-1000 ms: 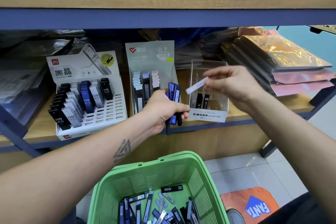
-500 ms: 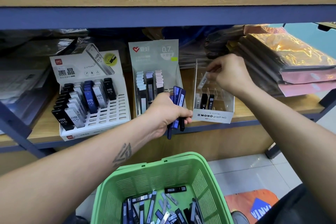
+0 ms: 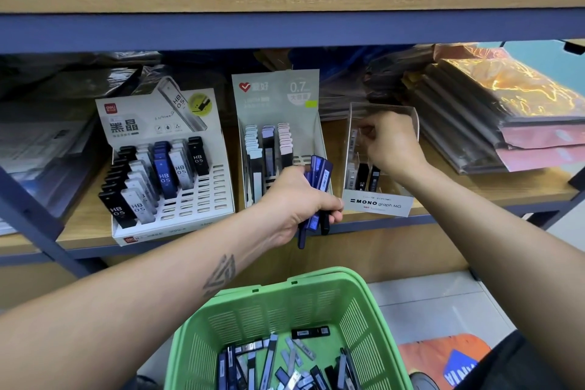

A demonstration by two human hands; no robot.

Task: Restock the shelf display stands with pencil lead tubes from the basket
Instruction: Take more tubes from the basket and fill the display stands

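A green basket (image 3: 316, 282) with several loose lead tubes (image 3: 278, 364) sits low in front of me. My left hand (image 3: 297, 199) grips a bundle of blue and black lead tubes (image 3: 318, 180) before the shelf edge. My right hand (image 3: 392, 142) reaches into the clear MONO display stand (image 3: 380, 204), fingertips pinching a white lead tube (image 3: 353, 139) against its left wall. A few dark tubes (image 3: 367, 177) stand in the stand's front slots. A grey-green 0.7 stand (image 3: 275, 95) and a white HB 0.5 stand (image 3: 218, 199) sit to the left, both partly filled.
A stack of plastic-wrapped folders (image 3: 474, 123) lies right of the clear stand. Dark wrapped packets (image 3: 47, 136) fill the shelf's left end. The upper shelf's blue beam (image 3: 285, 30) hangs low overhead. An orange printed item (image 3: 443, 358) lies on the tiled floor.
My right hand has carried the white tube from in front of the clear stand down into its left side. My left hand has kept its bundle almost still.
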